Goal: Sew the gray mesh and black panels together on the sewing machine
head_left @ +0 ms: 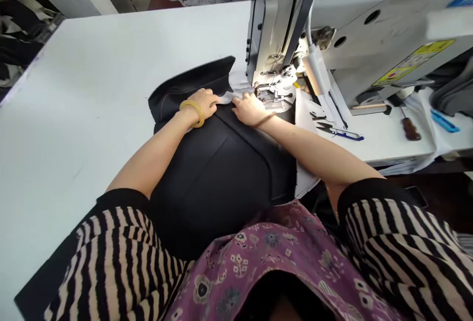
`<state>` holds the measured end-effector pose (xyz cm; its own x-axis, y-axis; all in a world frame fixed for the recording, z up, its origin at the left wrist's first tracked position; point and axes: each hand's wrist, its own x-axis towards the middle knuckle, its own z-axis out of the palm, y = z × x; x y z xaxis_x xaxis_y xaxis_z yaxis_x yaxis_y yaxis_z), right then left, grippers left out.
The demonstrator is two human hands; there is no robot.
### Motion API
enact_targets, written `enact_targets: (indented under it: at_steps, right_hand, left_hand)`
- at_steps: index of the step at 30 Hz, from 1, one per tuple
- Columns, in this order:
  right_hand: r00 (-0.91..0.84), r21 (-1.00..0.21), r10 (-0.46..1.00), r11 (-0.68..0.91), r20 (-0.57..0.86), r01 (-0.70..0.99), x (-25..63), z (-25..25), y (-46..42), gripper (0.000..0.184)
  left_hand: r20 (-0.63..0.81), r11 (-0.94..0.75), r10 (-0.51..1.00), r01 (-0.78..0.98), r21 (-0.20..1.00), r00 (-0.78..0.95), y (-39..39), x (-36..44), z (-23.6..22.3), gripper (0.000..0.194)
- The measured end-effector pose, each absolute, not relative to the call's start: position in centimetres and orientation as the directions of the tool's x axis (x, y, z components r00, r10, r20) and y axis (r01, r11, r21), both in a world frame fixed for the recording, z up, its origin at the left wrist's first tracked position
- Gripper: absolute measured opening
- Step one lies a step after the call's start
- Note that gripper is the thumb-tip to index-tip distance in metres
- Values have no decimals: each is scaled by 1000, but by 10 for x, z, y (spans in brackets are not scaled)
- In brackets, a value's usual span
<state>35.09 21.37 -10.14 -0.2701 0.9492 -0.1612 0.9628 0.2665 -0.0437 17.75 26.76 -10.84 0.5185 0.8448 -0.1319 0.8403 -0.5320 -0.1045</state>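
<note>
A large piece of black fabric [218, 163] lies on the white table [74, 104] and runs from my lap up to the sewing machine [332, 30]. My left hand [205, 103], with a yellow bangle on its wrist, rests on the fabric with fingers curled down over a strip of white fabric [229, 96]. My right hand [249, 109] lies flat on the black fabric just in front of the presser foot [268, 93], fingers pressing the seam edge. The needle area is lit by the machine's lamp.
Small thread snips [338, 131] lie right of the presser foot. A brown-handled screwdriver [408, 126] and a blue tool [445, 121] lie farther right. A wide stretch of white tabletop extends left. Patterned cloth piles sit beyond the far table edge.
</note>
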Motion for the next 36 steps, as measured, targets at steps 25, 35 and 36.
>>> enact_targets:
  at_steps: [25,35,36]
  right_hand:
    - [-451,-112,857,437,-248,892,387,-110,155,43]
    - [-432,-168,876,402,-213,900,380,-123,150,58]
    - [-434,-166,872,405,-227,899,384,-121,152,57]
  left_hand:
    - [-348,-678,662,728,102,664,240,204,-110,64]
    - [-323,-743,621,667,47,714,262,210,-103,56]
    - [-329,-729,632,682,56,702,260,210,-103,56]
